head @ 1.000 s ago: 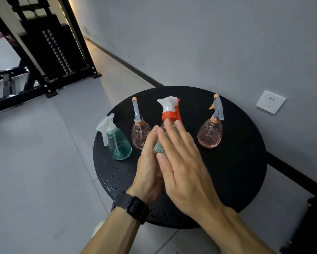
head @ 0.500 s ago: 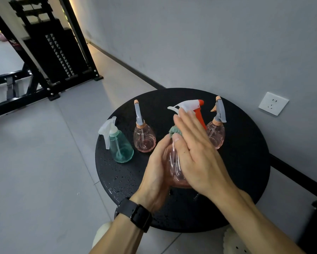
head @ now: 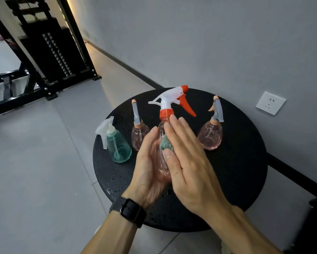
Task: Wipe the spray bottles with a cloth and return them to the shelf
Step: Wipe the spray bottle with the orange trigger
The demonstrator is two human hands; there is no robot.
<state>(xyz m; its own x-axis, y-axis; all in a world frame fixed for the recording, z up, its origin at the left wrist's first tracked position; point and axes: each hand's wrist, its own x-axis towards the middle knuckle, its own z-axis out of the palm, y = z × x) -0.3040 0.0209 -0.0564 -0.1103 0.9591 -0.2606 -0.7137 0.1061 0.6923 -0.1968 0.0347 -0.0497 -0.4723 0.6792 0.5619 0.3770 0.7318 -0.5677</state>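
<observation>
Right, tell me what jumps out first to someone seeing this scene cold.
Dead centre, two hands work on a pink spray bottle with an orange-and-white trigger: the left hand cradles it while the right hand presses a teal cloth against it. Behind them, three more bottles stand on the round black table: a green bottle on the left and two small pink bottles.

The round black table (head: 245, 180) has bare room at its right and lower right. Along its far side stand a green bottle (head: 120, 147) at left, a pink bottle (head: 138, 136) just beside it, and another pink bottle (head: 210, 135) at right. The middle gap is filled by the held bottle (head: 163, 143) between both hands.
</observation>
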